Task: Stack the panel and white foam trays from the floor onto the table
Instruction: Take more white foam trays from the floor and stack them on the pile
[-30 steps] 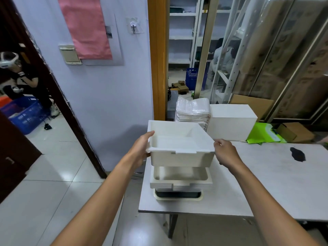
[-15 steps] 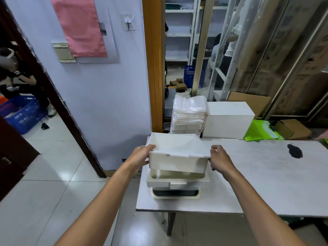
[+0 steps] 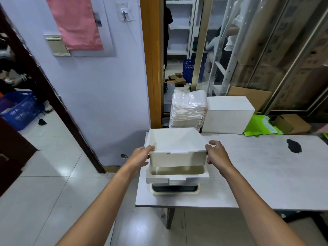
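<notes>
At the near left corner of the table, a pale, matte, faintly scuffed slab on a dark leg, I see the stack. The floor is glossy white tile; the wall is flat lilac, with an orange door frame beside it. My left hand grips the left end of the upper foam tray, fingers curled over the rim; my right hand grips the right end likewise. This tray is a white, rectangular, thick-walled shell with a stepped front lip. It sits over the lower foam tray, same material, with a ribbed front edge; I cannot tell whether the two are touching. Beneath lies the panel, dark with a cream rounded border. Behind stand a stack of plastic-wrapped sheets and a plain white box.
</notes>
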